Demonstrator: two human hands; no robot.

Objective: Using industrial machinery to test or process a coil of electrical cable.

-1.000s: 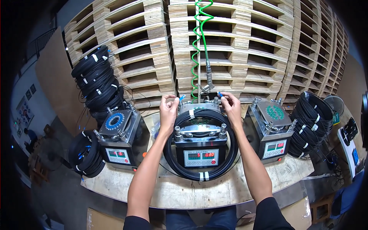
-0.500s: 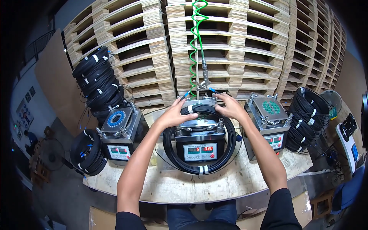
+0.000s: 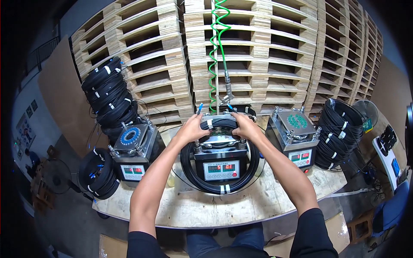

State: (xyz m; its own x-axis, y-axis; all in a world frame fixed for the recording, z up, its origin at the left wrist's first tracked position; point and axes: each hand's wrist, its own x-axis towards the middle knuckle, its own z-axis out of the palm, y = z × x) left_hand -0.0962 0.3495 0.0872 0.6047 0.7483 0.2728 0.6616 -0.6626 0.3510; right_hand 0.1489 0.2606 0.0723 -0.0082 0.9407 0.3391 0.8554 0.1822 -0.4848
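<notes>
Left hand (image 3: 190, 130) and right hand (image 3: 246, 127) have thumbs and fingers clamped on the upper sides of the black cable coil (image 3: 206, 186); it frames the middle machine (image 3: 220, 155), ring facing the person, no single long axis; its blue tips (image 3: 200, 108) point upward.

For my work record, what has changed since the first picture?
Left hand and right hand moved inward, gripping the round black cable coil. Small blue connector ends, pinched earlier, now point up beyond the hands. The coil stays around the silver-black metal machine.
</notes>
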